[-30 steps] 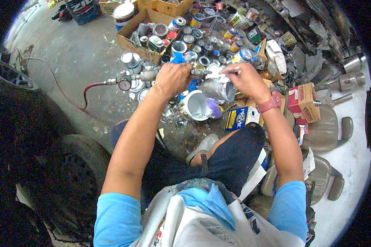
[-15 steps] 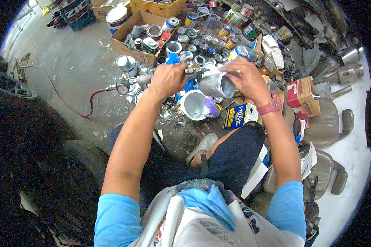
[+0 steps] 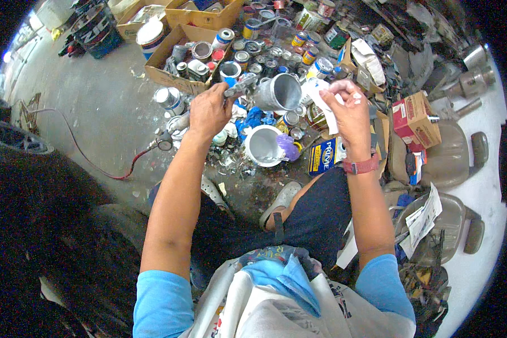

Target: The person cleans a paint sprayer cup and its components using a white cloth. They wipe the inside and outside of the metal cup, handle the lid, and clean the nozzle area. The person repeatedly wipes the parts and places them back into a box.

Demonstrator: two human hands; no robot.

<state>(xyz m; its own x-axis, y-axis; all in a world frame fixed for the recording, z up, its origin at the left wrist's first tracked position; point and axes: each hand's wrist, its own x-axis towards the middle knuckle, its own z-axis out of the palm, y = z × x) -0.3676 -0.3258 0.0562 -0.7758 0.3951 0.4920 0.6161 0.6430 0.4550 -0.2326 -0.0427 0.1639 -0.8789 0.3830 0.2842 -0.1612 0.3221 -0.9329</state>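
My left hand (image 3: 210, 112) is wrapped around the grip of a spray gun (image 3: 242, 87). A round gauge (image 3: 164, 142) and an air hose (image 3: 130, 173) connect at the gun's lower end. On the gun sits a grey metal cup (image 3: 277, 93), tilted, its open mouth toward the right. Apart from the cup, my right hand (image 3: 348, 110) pinches a folded white sheet of paper or cloth (image 3: 328, 108); pale smears mark its fingers. Below the cup a white-rimmed bucket (image 3: 263, 146) stands on the floor, with a purple thing (image 3: 288, 147) at its right edge.
Paint cans (image 3: 315, 69) crowd the floor ahead. A cardboard box (image 3: 177, 79) full of cans stands at the far left. By my right knee is a blue and yellow box (image 3: 323, 156). Farther right are a red box (image 3: 416, 119) and a chair (image 3: 442, 163).
My right hand has drawn away from the metal cup to the right, bringing the white sheet with it. The cup, previously tipped downward, now tilts up, and my left hand has shifted slightly left.
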